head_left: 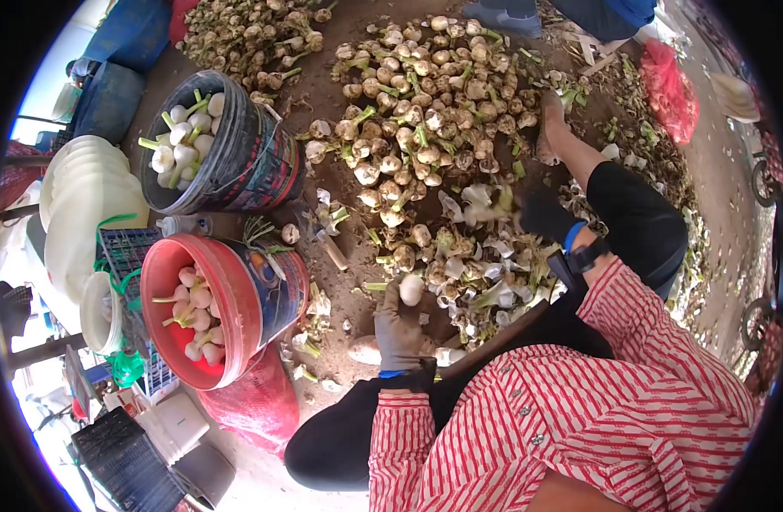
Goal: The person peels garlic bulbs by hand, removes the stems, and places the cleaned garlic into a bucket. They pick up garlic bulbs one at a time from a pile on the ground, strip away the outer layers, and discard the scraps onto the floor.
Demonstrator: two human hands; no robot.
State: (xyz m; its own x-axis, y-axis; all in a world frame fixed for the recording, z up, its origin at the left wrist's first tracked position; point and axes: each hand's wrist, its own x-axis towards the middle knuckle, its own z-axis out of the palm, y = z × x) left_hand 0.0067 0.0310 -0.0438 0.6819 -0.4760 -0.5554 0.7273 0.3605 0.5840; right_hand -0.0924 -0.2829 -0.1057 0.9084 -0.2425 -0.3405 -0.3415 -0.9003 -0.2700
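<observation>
My left hand point(400, 333), in a grey glove, is closed around a white, cleaned garlic bulb point(411, 290); its green stem sticks out to the left. My right hand point(547, 215), in a dark glove, is over the heap of peeled garlic skins point(494, 256). Its fingers are smeared by motion, and a blurred pale strip shows beside them. Beyond my hands lies a large pile of unpeeled garlic bulbs point(434, 94) with dirty skins and short stems.
At left stand a black bucket point(165, 200) and a red bucket point(157, 264), both with cleaned bulbs inside. A red mesh sack point(255, 401) rests below them. Another garlic pile point(246, 38) lies at the back. A person's shoe point(504, 19) is at the top, near a pink bag point(667, 92).
</observation>
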